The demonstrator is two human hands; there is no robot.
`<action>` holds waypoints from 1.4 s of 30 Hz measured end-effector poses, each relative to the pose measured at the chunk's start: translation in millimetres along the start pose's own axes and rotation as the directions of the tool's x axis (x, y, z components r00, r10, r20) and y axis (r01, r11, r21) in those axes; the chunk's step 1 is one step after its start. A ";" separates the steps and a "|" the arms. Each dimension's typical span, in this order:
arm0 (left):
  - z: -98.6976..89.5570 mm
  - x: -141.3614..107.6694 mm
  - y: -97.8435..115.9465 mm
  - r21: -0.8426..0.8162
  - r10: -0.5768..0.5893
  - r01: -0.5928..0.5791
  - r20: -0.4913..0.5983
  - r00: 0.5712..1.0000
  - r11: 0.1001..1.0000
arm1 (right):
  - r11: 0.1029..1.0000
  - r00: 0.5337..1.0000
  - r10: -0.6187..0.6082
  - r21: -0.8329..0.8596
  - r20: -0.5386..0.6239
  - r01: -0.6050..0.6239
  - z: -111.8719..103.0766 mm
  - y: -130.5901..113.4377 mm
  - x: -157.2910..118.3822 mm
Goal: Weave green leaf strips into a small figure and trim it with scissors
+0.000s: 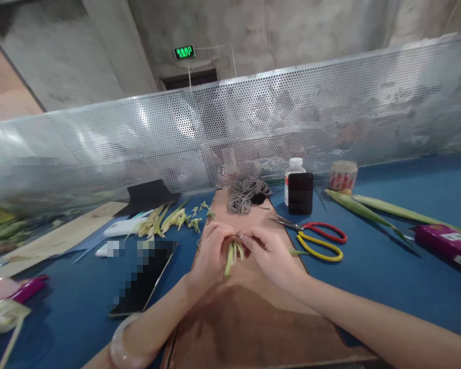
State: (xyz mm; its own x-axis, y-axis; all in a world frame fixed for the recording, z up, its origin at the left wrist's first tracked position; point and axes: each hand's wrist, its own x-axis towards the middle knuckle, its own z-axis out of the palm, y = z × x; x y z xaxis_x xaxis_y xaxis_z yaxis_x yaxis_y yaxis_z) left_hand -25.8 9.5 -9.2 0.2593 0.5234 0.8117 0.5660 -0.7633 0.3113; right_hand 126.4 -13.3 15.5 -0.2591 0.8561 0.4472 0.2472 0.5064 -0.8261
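Note:
My left hand [214, 251] and my right hand [269, 257] meet over a brown board. Between their pinched fingertips is a small bundle of pale green leaf strips [234, 257]. The strips hang down toward me with loose ends. My fingers partly cover the top of the bundle. Just right of my right hand lie scissors [300, 227] with one red and one yellow handle, blades apart. A heap of grey cord [248, 193] rests at the board's far end. Small green leaf pieces shaped like knots [194, 224] lie beyond my left hand.
The brown board [261, 323] runs across a blue tabletop [369, 287]. A dark tablet [149, 279] lies left. A white-capped bottle [295, 165], black phone [300, 193], jar [343, 176], long green leaves [363, 212] and purple package [447, 246] are right. Perforated metal screen [261, 118] stands behind.

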 end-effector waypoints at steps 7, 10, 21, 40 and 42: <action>-1.2 -0.7 0.8 -0.081 0.018 -0.016 0.019 1.000 0.997 | 0.988 0.998 -0.064 -0.139 -0.002 0.063 -6.4 -0.7 -2.2; -1.9 0.0 3.6 -0.148 -0.002 0.012 0.065 0.998 0.989 | 0.929 0.981 -0.196 -0.319 0.011 0.189 -11.4 6.0 -1.2; -2.4 5.0 1.9 -0.150 -0.109 0.157 0.288 0.951 0.976 | 0.764 0.924 -0.368 -0.534 0.102 0.363 -14.9 23.2 5.1; 8.6 5.7 -8.8 -0.275 -0.485 0.605 0.397 0.779 0.747 | 0.807 0.934 -0.330 -0.472 0.136 0.354 -20.2 19.0 12.4; 8.2 6.6 -7.8 -0.262 -0.475 0.593 0.398 0.785 0.761 | 0.771 0.925 -0.340 -0.512 0.171 0.378 -20.6 23.0 15.5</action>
State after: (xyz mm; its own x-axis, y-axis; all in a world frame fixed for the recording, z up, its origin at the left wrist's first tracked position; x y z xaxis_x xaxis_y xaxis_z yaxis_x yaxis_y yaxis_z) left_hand -22.1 22.0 -10.3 0.2463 0.9238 0.2931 0.3793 -0.3702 0.8480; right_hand 147.3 13.7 10.5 -0.4830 0.6016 0.6362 0.5706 0.7674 -0.2924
